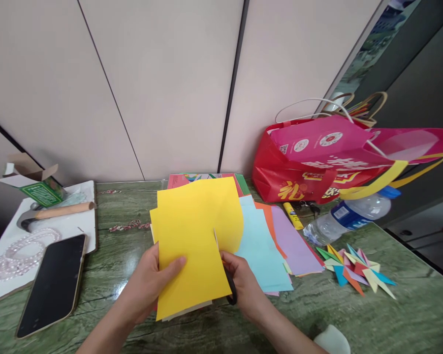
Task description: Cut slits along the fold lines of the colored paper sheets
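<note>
A yellow sheet of paper (188, 236) is held up over the table by my left hand (151, 280), whose thumb lies on its front near the left edge. My right hand (245, 285) is closed round the black handle of a pair of scissors (232, 287). The blades are partly hidden by the sheet, and a tip shows at its middle. A cut runs up from the bottom edge, and the part right of it curls. More yellow paper shows behind the sheet. Light blue (264, 255), orange and purple sheets (290, 241) fan out to the right.
Folded paper stars (358, 268), a glue stick (293, 216), a water bottle (349, 216) and a red bag (299, 167) are at the right. A phone (53, 285), beads (22, 253), a hammer (59, 211) and a green box (42, 189) lie at the left. A wall (170, 88) stands behind.
</note>
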Available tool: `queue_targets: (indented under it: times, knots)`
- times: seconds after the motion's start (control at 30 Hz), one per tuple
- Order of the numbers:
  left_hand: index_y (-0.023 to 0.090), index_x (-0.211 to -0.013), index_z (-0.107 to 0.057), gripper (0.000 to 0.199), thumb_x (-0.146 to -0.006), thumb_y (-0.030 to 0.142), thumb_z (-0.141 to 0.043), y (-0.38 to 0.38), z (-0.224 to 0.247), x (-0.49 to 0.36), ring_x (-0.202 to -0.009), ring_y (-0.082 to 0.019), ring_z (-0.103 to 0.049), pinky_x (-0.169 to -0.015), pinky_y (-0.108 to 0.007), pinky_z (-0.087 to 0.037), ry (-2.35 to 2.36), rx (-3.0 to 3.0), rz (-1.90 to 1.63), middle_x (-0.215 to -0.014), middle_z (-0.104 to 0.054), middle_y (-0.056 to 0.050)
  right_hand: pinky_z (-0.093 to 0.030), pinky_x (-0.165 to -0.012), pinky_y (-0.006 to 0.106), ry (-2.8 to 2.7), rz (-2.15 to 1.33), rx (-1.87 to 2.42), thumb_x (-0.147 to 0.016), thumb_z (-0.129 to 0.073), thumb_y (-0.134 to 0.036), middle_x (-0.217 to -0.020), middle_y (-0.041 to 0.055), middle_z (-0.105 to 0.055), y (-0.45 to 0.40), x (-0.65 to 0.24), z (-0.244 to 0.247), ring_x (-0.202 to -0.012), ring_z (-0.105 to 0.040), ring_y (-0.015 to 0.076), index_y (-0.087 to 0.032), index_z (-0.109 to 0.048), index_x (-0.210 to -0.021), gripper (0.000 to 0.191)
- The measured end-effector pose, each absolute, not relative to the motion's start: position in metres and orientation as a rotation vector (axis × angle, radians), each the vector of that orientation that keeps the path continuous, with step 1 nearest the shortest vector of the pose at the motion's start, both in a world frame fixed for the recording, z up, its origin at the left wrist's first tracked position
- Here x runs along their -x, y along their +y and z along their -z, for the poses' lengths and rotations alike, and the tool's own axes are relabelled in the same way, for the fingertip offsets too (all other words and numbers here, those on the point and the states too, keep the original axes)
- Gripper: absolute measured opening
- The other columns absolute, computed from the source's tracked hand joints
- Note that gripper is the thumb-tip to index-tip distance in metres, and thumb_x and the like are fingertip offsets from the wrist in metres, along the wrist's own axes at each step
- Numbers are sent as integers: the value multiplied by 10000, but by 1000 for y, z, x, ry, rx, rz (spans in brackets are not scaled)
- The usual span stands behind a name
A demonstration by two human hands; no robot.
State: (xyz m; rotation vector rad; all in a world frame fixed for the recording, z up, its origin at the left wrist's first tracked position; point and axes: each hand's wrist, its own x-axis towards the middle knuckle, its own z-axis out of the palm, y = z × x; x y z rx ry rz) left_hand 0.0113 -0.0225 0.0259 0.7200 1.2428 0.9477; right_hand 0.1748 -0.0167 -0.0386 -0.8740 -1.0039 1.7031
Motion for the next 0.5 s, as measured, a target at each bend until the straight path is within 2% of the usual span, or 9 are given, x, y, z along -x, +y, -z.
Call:
queue_targets:
  times: [0.3, 0.4, 0.5]
  knots:
    - [179, -901, -584, 410, -569, 334, -767, -23, -26, -11, -729, -273, -698, -592, -330, -559, 1248, -727, -938, -881, -745, -91, -410, -363, 201, -951, -1747, 922, -511, -763, -478, -602, 25, -667, -16, -174, 36, -524, -616, 180, -151, -666, -769, 427]
    - [182, -910, -584, 405, -580, 336, -761, -23, -26, -10, -736, -271, -697, -597, -330, -558, 1236, -731, -939, -898, -743, -88, -439, -403, 221, -921, -1764, 930, -513, -771, -456, -625, 20, -675, -16, -174, 38, -497, -606, 164, -151, -660, -746, 399]
    - [194, -927, -584, 368, -620, 323, -740, -22, -25, -8, -786, -265, -690, -626, -324, -554, 1191, -757, -961, -927, -739, -72, -487, -505, 263, -915, -1760, 906, -555, -756, -444, -679, 15, -689, -16, -175, 41, -549, -622, 172, -166, -651, -739, 349]
